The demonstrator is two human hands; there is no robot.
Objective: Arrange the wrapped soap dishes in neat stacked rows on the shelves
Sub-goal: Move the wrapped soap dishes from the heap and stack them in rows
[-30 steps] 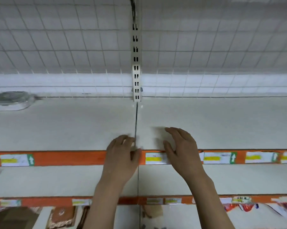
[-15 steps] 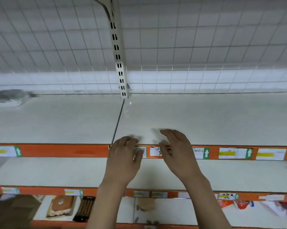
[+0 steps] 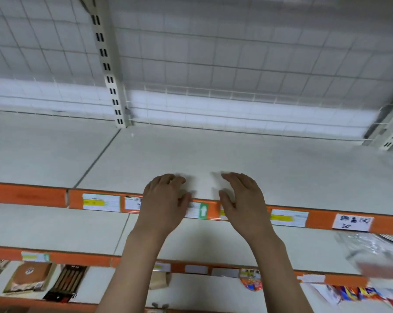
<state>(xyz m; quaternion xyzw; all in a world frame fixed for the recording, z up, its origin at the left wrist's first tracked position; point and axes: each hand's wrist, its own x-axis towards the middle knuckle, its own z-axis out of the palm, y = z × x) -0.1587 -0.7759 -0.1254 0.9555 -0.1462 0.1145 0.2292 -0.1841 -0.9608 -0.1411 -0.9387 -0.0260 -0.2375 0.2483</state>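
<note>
Both forearms reached up and forward, side by side, toward the orange shelf edge [image 3: 213,211]. The left hand [image 3: 162,199] hung over that edge with its back to the camera, fingers loosely curled and holding nothing, thumb stretched toward the other hand. The right hand [image 3: 244,199] hovered just beside it over the same edge, palm turned inward, fingers relaxed and slightly bent, gripping nothing. A narrow gap separated the two hands; whether either touched the edge was unclear.

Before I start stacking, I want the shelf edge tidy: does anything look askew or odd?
One white handwritten tag on the orange shelf edge sits tilted and hangs below the strip, unlike the printed price labels. Nothing else stands out.
</note>
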